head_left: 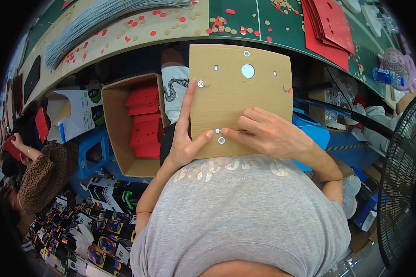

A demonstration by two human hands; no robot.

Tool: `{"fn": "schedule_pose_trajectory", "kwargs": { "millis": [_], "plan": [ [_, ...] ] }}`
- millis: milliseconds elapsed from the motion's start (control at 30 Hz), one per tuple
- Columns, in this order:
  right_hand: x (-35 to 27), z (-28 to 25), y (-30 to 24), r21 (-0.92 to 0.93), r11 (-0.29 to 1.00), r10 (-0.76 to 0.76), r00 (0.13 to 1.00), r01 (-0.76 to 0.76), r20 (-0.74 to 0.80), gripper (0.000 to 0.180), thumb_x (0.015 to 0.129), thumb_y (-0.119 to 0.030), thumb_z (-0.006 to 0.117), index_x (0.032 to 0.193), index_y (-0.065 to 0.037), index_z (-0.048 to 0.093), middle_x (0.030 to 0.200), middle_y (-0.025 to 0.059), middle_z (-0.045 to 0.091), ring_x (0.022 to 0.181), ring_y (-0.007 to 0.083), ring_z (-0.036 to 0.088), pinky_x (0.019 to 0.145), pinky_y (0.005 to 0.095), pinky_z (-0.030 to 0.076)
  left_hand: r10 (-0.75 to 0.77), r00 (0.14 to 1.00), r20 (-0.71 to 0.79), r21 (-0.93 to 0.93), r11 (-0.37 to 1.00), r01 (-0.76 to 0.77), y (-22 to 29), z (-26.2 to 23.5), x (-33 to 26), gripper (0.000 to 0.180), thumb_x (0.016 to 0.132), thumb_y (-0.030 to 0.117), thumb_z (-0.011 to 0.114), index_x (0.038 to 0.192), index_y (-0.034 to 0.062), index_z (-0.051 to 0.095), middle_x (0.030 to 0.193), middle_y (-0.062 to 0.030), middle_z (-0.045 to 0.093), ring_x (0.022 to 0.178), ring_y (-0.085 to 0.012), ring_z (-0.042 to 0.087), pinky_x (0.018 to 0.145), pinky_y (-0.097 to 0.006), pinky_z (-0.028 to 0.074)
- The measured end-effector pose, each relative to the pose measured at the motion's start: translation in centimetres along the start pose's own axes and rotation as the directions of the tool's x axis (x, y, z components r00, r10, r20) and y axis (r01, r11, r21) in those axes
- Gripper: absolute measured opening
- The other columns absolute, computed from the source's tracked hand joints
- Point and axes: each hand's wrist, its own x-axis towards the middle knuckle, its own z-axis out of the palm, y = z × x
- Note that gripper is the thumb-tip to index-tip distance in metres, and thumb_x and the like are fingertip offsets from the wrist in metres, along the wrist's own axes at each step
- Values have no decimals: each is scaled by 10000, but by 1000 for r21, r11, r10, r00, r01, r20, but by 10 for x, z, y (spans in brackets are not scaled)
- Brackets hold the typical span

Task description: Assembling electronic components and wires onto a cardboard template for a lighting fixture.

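Note:
A brown cardboard sheet (245,104) lies in front of me against my grey shirt, with a round hole, small rectangular slots and metal-ringed holes punched through it. My left hand (188,134) grips its left edge, index finger stretched up along the edge and thumb on the face beside the lower slot. My right hand (266,131) is curled over the lower part, its index fingertip touching the board just right of that slot. Whether a small piece sits in its fingers is hidden. Partly cut discs show near the left ringed hole and the right edge.
A carton (117,124) with red punched sheets (145,134) stands to the left. Across the far table are grey wire strands (97,30), scattered red and brown discs, and stacked red sheets (328,32). A black fan (404,184) stands right. Another person (44,175) works at far left.

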Motion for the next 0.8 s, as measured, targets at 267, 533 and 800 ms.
{"fn": "schedule_pose_trajectory", "kwargs": {
  "millis": [267, 533, 800],
  "plan": [
    [4, -5, -3, -80, 997, -17, 998, 21, 60, 534, 826, -155, 616, 1330, 19, 616, 901, 55, 456, 891, 210, 527, 824, 341, 483, -3, 1000, 17, -6, 1000, 3, 0, 1, -1, 1006, 757, 35, 554, 1641, 41, 75, 1668, -200, 178, 1534, -298, 232, 1231, -415, 236],
    [2, 10, -4, -67, 997, -37, 998, 33, -59, 493, 776, -115, 671, 1235, 63, 668, 857, 52, 474, 841, 191, 549, 752, 313, 503, 29, 1000, 5, 33, 999, -29, -4, 1, -3, 1013, 748, 41, 547, 1637, 28, 60, 1667, -207, 165, 1531, -312, 232, 1232, -422, 233],
    [4, 24, -5, -117, 988, -122, 967, 97, -223, 443, 715, -64, 705, 1115, 126, 698, 790, 48, 486, 747, 180, 567, 680, 305, 522, 27, 999, -22, -25, 999, -27, -10, 5, -8, 1043, 726, 75, 554, 1629, 3, 38, 1677, -209, 119, 1549, -315, 175, 1245, -419, 182]
  ]
}}
